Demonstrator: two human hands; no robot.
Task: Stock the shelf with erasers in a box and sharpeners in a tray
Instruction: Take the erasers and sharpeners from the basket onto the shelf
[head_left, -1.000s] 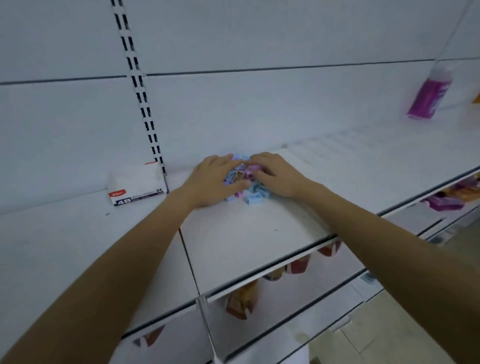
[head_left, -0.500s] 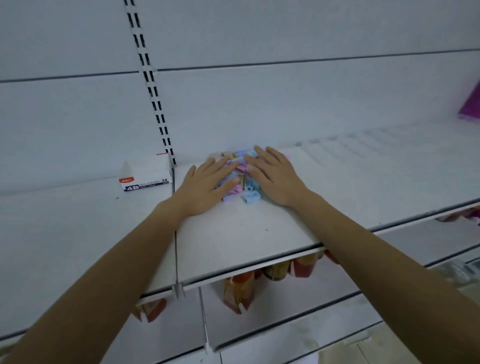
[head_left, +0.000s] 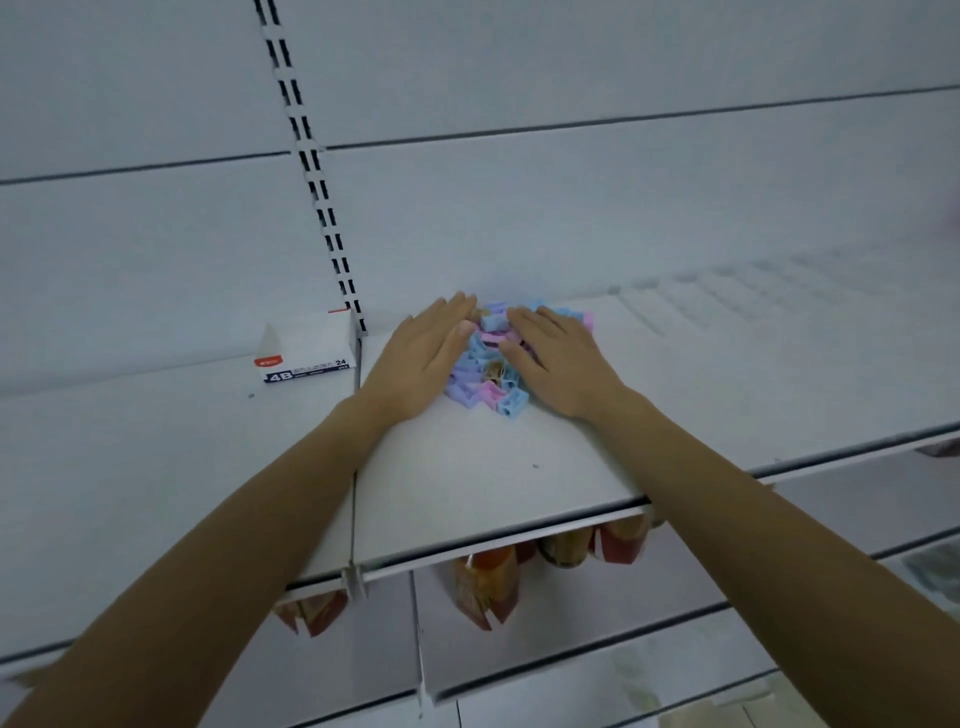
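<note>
Both bare forearms reach forward over the white metal shelf (head_left: 493, 467). The left hand (head_left: 423, 361) and right hand (head_left: 563, 366) lie palm down, fingers straight and close together. They press against either side of a heap of small pastel blue, pink and lilac plastic sharpeners (head_left: 485, 371), the fingertips angled towards each other. The heap lies loose on the shelf near the back wall, its long axis running front to back. A white cardboard eraser box (head_left: 306, 353) marked 4B lies to the left, lengthwise along the wall, label facing forward.
</note>
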